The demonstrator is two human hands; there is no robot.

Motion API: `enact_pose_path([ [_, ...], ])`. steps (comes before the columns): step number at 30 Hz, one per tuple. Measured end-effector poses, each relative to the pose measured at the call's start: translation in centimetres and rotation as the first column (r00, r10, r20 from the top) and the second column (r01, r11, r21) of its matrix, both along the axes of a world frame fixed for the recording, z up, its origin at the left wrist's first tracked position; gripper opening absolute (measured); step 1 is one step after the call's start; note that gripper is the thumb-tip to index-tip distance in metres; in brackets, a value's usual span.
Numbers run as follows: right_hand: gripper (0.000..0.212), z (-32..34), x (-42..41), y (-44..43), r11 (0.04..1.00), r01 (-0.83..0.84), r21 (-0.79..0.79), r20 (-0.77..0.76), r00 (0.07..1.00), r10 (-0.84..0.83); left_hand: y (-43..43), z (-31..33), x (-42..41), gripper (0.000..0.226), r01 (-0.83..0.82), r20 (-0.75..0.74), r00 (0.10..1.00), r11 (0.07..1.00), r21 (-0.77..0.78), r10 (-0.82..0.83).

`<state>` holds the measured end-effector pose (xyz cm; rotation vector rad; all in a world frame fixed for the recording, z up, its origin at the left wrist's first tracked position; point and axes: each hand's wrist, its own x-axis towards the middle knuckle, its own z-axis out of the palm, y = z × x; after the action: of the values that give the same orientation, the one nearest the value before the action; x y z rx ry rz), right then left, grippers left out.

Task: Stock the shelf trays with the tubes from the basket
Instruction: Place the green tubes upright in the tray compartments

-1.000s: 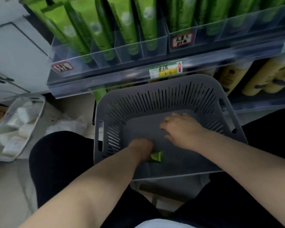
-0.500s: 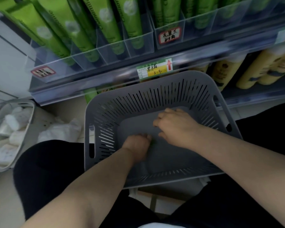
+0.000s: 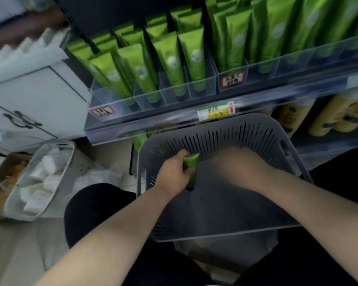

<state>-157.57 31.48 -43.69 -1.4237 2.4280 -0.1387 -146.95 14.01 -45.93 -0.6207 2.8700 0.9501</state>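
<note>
A grey slotted basket [image 3: 256, 133] rests on my lap under the shelf. My left hand [image 3: 174, 174] grips a green tube [image 3: 191, 172] and holds it upright just above the basket floor, cap end down. My right hand [image 3: 236, 166] is blurred inside the basket to the right of the tube; its fingers cannot be made out. Clear shelf trays [image 3: 174, 96] above hold several upright green tubes [image 3: 170, 65].
Yellow bottles [image 3: 335, 114] lie on the lower shelf at the right. A white bin [image 3: 56, 182] with white packets stands on the floor at the left, beside a white cabinet [image 3: 35, 100]. A price label [image 3: 215, 111] hangs on the shelf edge.
My left hand has lifted the green tube off the basket floor and turned it upright. My right hand has moved toward the basket's far wall. The view has tilted up toward the shelf.
</note>
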Motion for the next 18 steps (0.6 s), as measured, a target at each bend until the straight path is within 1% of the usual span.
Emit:
enact_pose_path([
  [2, 0.030, 1.4, -0.2, -0.2, 0.999, 0.032, -0.040, -0.015, 0.999, -0.032, -0.5, 3.1, 0.0, 0.021, -0.024, -0.123, 0.992, 1.000, 0.014, 0.025],
  [5, 0.033, 4.5, -0.1, -2.0, 0.994, 0.023, -0.103, -0.097, 0.995, -0.033, -1.8, 7.6, -0.1, 0.026, -0.105, -0.277, 0.955, 0.994, 0.012, 0.105],
  [8, 0.034, 8.3, 0.3, -5.3, 0.971, -0.011, -0.240, -0.166, 0.986, -0.030, -3.6, 11.9, 0.1, 0.027, -0.179, -0.414, 0.895, 0.984, 0.010, 0.167],
  [10, 0.036, 10.9, 0.7, -7.6, 0.945, -0.033, -0.327, -0.195, 0.980, -0.033, -5.3, 14.8, 0.6, 0.030, -0.244, -0.500, 0.842, 0.970, -0.021, 0.201],
  [12, 0.040, 13.1, 1.1, -9.7, 0.925, -0.063, -0.376, -0.213, 0.977, -0.020, -7.4, 17.4, 1.2, 0.032, -0.311, -0.564, 0.793, 0.949, -0.052, 0.229],
  [14, 0.038, 14.8, 1.3, -11.5, 0.910, -0.085, -0.405, -0.230, 0.973, -0.012, -9.9, 19.5, 1.7, 0.029, -0.383, -0.620, 0.738, 0.922, -0.057, 0.268],
  [18, 0.035, 16.6, 1.3, -13.5, 0.909, -0.093, -0.405, -0.263, 0.965, -0.019, -13.8, 21.6, 1.3, 0.021, -0.496, -0.636, 0.686, 0.867, -0.054, 0.353],
])
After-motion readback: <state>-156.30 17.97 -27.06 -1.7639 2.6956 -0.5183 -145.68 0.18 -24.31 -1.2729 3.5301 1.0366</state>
